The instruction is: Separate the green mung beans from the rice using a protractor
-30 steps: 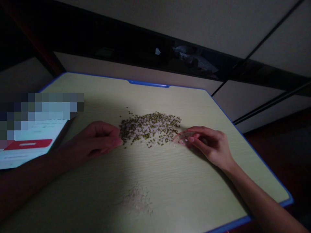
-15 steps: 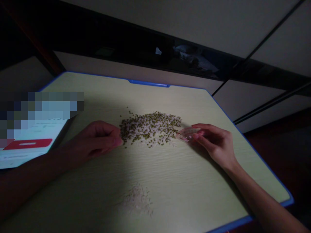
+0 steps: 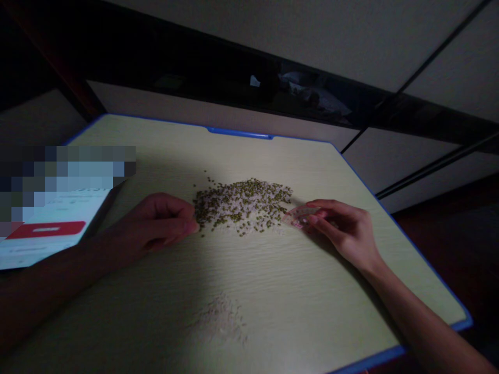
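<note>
A heap of small green beans mixed with white rice grains (image 3: 244,200) lies in the middle of the table. At its left edge is my left hand (image 3: 166,221), closed with the fingertips pinched together; whatever they may hold is hidden. My right hand (image 3: 343,228) grips a thin, clear plastic piece with pinkish marks (image 3: 298,216) between thumb and fingers. That piece touches or nearly touches the heap's right edge; its exact kind is unclear. Nearer to me lies a smaller pile of rice grains (image 3: 223,319), apart from both hands.
The pale wood-grain table (image 3: 273,291) has a blue rim and a blue handle-like strip (image 3: 239,133) at its far edge. A device with a lit screen (image 3: 47,244), partly pixelated, stands at the left beside my forearm. Cabinet fronts (image 3: 424,161) rise behind the table.
</note>
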Available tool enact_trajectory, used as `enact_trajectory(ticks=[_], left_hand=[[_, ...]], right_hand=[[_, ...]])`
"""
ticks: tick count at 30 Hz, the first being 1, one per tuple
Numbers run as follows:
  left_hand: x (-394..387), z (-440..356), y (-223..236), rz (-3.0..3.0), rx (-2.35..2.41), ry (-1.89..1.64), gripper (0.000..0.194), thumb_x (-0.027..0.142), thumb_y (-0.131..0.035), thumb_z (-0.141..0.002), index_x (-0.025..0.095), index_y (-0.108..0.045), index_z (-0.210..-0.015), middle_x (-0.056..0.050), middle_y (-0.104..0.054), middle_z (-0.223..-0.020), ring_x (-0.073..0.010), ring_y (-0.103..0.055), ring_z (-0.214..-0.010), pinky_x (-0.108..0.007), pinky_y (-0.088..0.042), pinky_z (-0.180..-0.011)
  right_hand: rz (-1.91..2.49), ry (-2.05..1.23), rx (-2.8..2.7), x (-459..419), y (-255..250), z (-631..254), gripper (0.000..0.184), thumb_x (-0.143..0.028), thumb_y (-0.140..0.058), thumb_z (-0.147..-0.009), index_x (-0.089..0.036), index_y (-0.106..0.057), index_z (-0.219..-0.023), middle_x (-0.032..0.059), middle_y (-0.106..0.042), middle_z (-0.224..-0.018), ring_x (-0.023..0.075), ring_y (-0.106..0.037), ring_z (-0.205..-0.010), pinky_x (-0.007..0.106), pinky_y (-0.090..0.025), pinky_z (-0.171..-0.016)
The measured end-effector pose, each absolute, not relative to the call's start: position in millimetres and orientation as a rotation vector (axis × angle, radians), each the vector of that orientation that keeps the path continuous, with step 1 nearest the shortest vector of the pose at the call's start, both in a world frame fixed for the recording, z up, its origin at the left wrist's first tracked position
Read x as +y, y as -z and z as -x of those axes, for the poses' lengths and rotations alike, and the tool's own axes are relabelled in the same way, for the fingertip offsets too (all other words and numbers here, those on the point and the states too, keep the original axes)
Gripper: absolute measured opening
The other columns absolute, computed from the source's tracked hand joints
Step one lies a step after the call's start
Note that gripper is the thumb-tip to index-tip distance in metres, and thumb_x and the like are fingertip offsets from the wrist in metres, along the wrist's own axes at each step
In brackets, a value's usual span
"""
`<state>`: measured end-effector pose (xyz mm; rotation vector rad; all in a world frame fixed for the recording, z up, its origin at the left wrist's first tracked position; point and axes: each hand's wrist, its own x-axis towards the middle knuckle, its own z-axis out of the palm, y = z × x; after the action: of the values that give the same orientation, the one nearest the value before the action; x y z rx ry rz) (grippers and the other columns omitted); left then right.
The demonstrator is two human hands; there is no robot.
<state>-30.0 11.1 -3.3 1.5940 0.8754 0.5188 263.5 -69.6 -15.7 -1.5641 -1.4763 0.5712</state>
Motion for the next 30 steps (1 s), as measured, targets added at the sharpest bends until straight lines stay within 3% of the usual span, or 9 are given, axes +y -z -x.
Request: enact_trajectory(ticks=[8, 30], left_hand=[[13.1, 31.7, 6.4, -1.419, 0.915, -0.467, 0.031, 0.029, -0.059, -0.061, 0.018, -0.042, -0.038, 0.008, -0.030, -0.033, -0.0034, -0.022, -0.032, -0.016, -0.015, -0.031], [11.4, 30.9, 4.8, -1.407, 0.941, -0.476, 0.031, 0.028, -0.059, -0.061, 0.018, -0.041, -0.038, 0.008, -0.030, -0.034, -0.0031, -0.023, -0.032, -0.016, -0.015, -0.031]], right_hand=[[1.535, -0.610, -1.551, -72.2, 14.5, -264.0, 0.016, -0.021, -0.061, -0.073, -0.016, -0.067, -0.086, -0.0001, -0.060, -0.058, 0.0093, -0.047, -0.048, 0.023, -0.035, -0.043], [1.563, -0.570, -1.439, -68.4, 15.9, -260.9, 0.016, -0.022, -0.062, -0.071, -0.017, -0.067, -0.086, 0.0008, -0.061, -0.058, 0.0108, -0.053, -0.049, 0.023, -0.042, -0.043]])
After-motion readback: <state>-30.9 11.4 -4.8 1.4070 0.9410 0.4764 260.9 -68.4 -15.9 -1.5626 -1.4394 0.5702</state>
